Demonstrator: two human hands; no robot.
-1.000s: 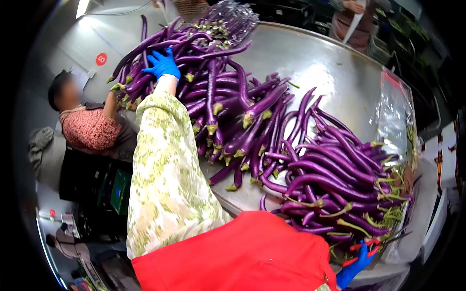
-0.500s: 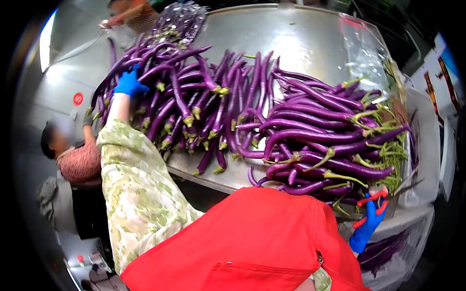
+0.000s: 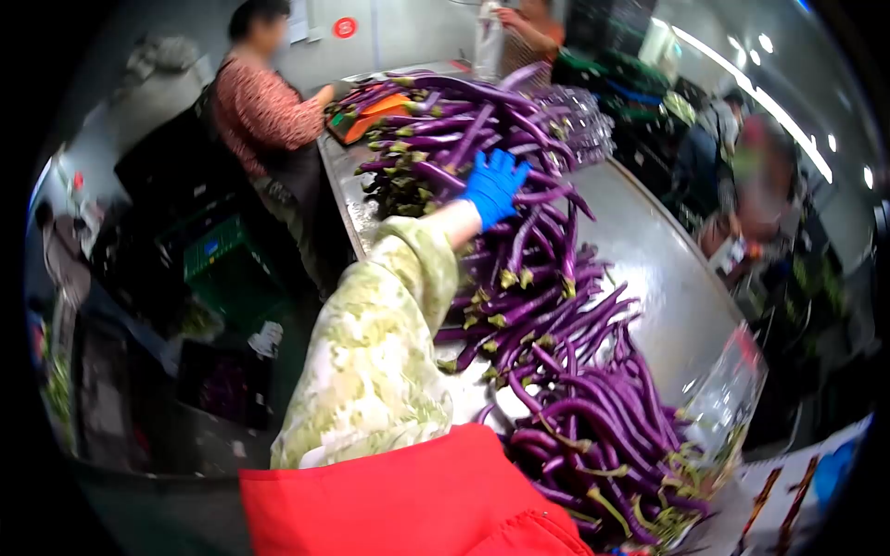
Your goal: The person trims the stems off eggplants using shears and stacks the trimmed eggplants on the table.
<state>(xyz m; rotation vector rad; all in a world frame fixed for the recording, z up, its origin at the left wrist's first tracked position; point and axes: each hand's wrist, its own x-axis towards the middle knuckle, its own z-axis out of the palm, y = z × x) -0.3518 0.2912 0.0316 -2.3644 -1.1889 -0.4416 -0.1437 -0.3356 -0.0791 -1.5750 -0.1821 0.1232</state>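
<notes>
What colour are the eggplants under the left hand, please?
The eggplants under the left hand are purple, shown best in the head view.

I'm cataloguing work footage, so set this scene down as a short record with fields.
surface: metal table
produce: far heap of purple eggplants; near heap of purple eggplants, stems toward the near end
left hand: blue glove, fingers spread, at the far heap
right hand: cannot be made out
clothing: red apron, green-and-white patterned sleeve
plastic: clear bag right of the near heap
co-worker: standing at the table's left side
</notes>
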